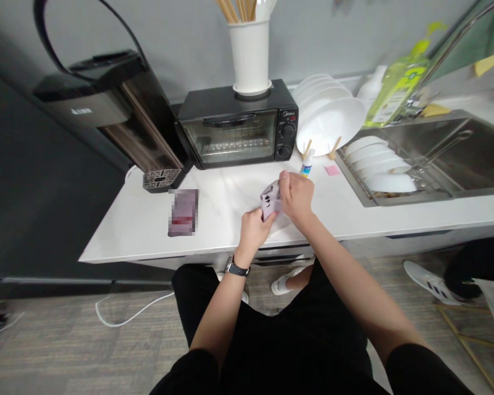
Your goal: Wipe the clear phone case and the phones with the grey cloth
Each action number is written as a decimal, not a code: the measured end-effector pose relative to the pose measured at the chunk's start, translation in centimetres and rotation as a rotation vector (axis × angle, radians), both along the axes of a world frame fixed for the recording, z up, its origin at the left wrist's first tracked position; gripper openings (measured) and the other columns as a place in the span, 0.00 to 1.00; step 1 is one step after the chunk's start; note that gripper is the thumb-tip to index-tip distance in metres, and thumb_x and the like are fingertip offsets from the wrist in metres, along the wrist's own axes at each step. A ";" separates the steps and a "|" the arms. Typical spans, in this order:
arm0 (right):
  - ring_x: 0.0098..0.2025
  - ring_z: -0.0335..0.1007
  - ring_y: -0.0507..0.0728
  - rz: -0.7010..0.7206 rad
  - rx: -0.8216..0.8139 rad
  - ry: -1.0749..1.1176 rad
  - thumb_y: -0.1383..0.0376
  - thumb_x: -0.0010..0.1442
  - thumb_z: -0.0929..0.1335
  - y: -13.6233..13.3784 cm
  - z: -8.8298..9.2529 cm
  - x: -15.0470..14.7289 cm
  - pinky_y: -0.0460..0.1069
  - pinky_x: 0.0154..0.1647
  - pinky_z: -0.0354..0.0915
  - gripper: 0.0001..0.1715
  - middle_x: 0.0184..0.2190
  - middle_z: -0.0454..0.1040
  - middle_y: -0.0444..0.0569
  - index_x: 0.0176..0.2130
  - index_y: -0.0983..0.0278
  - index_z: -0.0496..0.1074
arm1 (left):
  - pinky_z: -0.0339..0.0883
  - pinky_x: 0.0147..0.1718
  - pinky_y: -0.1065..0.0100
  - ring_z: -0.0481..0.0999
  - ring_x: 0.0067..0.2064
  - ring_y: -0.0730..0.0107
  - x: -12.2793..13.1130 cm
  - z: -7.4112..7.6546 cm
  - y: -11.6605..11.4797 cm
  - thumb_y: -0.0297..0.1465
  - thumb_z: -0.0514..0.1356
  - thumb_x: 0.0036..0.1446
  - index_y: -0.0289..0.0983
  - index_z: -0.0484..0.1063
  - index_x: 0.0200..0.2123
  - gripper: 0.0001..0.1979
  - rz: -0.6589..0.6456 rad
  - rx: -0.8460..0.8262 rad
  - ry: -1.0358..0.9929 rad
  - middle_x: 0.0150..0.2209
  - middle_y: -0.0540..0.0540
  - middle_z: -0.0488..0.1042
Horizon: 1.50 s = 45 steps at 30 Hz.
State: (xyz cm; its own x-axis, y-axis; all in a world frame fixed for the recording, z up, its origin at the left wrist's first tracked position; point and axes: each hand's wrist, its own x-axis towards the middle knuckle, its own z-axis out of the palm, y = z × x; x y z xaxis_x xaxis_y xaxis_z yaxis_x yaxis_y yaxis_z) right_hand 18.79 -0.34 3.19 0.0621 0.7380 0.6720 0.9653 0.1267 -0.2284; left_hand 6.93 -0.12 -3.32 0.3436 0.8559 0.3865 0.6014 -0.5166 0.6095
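Observation:
Just above the white countertop (222,219), a small pale purple item with dark marks (270,203), maybe a pouch or case, is between my two hands. My left hand (255,227) grips its lower left side, thumb in front. Closed around its upper right part is my right hand (297,198), which hides that end. A small bottle with a white cap and blue label (307,164) stands right behind my right hand. Farther left on the counter lies a blurred, dark purple flat object (183,211).
A black toaster oven (234,131) bears a white utensil holder (250,57). At its left stands a tall dark appliance (140,120). White plates (329,123), a pink note (331,170) and a sink (448,159) with bowls are right. Another person's shoe (430,281) shows lower right.

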 end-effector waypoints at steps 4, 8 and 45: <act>0.28 0.54 0.52 0.159 -0.002 -0.156 0.61 0.54 0.51 0.3 0.8 -0.8 0.48 0.27 0.46 0.19 0.21 0.61 0.47 0.23 0.65 0.61 | 0.53 0.24 0.72 0.66 0.27 0.72 0.1 0.1 0.1 0.35 0.49 0.46 0.34 0.64 0.27 0.11 0.026 0.034 0.022 0.24 0.44 0.68; 0.26 0.53 0.51 0.300 -0.024 -0.257 0.60 0.54 0.51 0.8 0.5 -0.5 0.48 0.26 0.46 0.19 0.19 0.59 0.46 0.21 0.65 0.60 | 0.53 0.25 0.70 0.66 0.27 0.70 0.3 0.2 -0.3 0.36 0.49 0.47 0.34 0.65 0.27 0.11 0.040 0.058 0.055 0.23 0.43 0.68; 0.19 0.49 0.50 0.034 0.161 0.944 0.60 0.55 0.47 -0.9 -4.8 -4.1 0.47 0.19 0.48 0.17 0.16 0.51 0.42 0.20 0.62 0.49 | 0.53 0.23 0.72 0.66 0.25 0.73 -0.3 0.3 -0.9 0.32 0.47 0.47 0.37 0.66 0.26 0.09 0.017 0.043 0.134 0.24 0.44 0.70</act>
State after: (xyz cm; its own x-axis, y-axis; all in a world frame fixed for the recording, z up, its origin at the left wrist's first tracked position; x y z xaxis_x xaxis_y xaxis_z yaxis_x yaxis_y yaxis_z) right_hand 14.67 -1.23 -1.57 0.6104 0.6523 0.4493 0.3870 0.2493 -0.8877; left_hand 6.65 -1.02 -3.07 0.3802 0.8456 0.3747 0.6850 -0.5296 0.5003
